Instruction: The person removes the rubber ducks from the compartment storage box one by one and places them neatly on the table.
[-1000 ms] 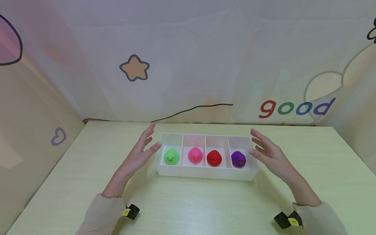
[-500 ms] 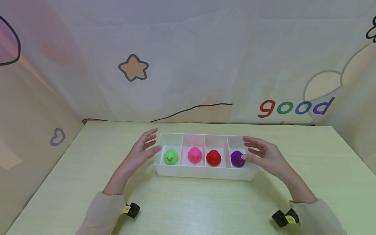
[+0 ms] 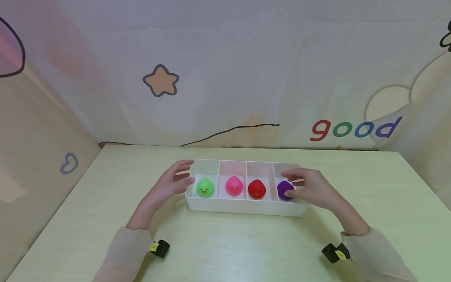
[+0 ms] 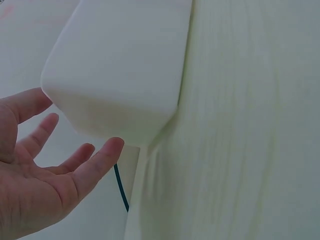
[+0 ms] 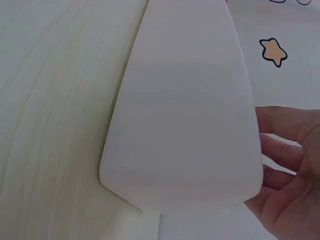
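A white divided box (image 3: 243,207) stands on the table with one rubber duck in each compartment. From left to right they are a green duck (image 3: 205,188), a pink duck (image 3: 234,186), a red duck (image 3: 257,189) and a purple duck (image 3: 284,189). My left hand (image 3: 170,182) is at the box's left end, fingers spread and loosely bent; in the left wrist view the fingertips are right at the end wall. Over the right end reaches my right hand (image 3: 313,188), thumb and fingers apart, the thumb overlapping the purple duck in the head view. Its fingertips are hidden in the right wrist view.
The pale wooden table (image 3: 225,243) reaches back to a printed cloth wall (image 3: 225,86) with a star and the word "good". Cloth also closes off the left and right sides. A black strapped device (image 3: 160,248) sits at each wrist.
My right hand has moved left and down over the purple duck's compartment. My left hand's fingers have lowered and bent toward the box's left end. The ducks look the same.
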Available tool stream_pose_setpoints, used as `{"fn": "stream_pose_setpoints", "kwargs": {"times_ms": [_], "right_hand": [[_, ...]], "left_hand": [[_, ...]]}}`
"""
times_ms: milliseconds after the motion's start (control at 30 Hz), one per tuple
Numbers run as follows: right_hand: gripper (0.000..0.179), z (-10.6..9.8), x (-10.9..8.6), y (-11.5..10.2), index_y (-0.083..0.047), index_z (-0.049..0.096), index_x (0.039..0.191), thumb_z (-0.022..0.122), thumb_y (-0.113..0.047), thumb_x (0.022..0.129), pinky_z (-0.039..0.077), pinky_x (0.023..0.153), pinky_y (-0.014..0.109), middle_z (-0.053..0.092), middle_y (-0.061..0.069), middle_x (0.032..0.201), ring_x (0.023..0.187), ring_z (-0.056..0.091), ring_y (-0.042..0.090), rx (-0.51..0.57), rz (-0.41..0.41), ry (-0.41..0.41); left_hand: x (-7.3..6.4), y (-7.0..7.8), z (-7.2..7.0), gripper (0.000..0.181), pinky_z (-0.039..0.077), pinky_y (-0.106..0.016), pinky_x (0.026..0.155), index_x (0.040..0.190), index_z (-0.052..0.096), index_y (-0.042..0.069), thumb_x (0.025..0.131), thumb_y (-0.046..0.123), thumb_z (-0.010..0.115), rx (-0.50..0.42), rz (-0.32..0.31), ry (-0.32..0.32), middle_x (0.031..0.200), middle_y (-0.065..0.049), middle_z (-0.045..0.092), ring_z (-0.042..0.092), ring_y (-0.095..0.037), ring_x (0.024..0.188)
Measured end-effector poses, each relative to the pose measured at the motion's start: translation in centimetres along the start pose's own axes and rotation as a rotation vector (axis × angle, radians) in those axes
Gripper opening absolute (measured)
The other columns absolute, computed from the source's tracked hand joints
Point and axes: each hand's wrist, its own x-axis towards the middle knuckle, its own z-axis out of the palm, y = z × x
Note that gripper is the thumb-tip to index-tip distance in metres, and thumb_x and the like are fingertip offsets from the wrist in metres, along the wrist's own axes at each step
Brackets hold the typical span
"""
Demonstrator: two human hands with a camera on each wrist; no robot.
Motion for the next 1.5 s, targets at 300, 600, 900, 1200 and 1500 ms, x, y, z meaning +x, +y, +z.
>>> {"fn": "stream_pose_setpoints", "kwargs": {"times_ms": [300,600,900,1200,1500], "right_hand": [[0.039,0.4,1.3,-0.9,0.003,0.062,0.109,0.074,-0.003,0.072,0.053,0.073,0.038,0.062,0.017,0.103,0.095,0.057,0.033,-0.249,-0.016,-0.108],[0.031,0.7,2.3,-1.5,0.000,0.067,0.099,0.075,0.001,0.069,0.052,0.074,0.041,0.064,0.012,0.093,0.087,0.057,0.026,-0.402,-0.007,-0.190],[0.016,1.1,2.7,-1.7,-0.004,0.070,0.081,0.072,0.005,0.068,0.052,0.063,0.032,0.062,0.004,0.074,0.066,0.051,0.016,-0.465,-0.036,-0.188],[0.012,1.2,2.8,-1.9,-0.006,0.071,0.080,0.072,0.003,0.071,0.049,0.059,0.028,0.061,0.003,0.071,0.063,0.049,0.016,-0.486,-0.036,-0.184],[0.024,0.4,2.0,-1.6,0.001,0.071,0.092,0.075,0.001,0.068,0.053,0.071,0.042,0.064,0.015,0.091,0.085,0.058,0.031,-0.390,-0.078,-0.045]], "left_hand": [[0.2,-0.3,-0.1,0.049,0.045,-0.049,0.088,0.134,0.040,0.012,0.089,0.017,0.059,-0.006,-0.047,-0.042,0.138,-0.016,0.033,0.038,-0.037,0.123],[0.5,-0.4,-0.1,0.048,0.048,-0.047,0.085,0.135,0.038,0.006,0.090,0.011,0.054,-0.059,-0.062,-0.095,0.137,-0.016,0.033,0.041,-0.035,0.120],[0.5,-0.3,-0.1,0.047,0.049,-0.046,0.083,0.135,0.038,0.005,0.090,0.009,0.052,-0.074,-0.054,-0.098,0.137,-0.018,0.032,0.044,-0.034,0.117],[0.5,-0.4,0.0,0.048,0.050,-0.044,0.080,0.135,0.037,0.004,0.090,0.008,0.053,-0.088,-0.048,-0.102,0.137,-0.019,0.033,0.044,-0.037,0.117],[0.5,-0.3,0.0,0.047,0.050,-0.044,0.080,0.135,0.038,0.005,0.090,0.008,0.052,-0.082,-0.054,-0.094,0.137,-0.018,0.033,0.044,-0.034,0.116]]}}
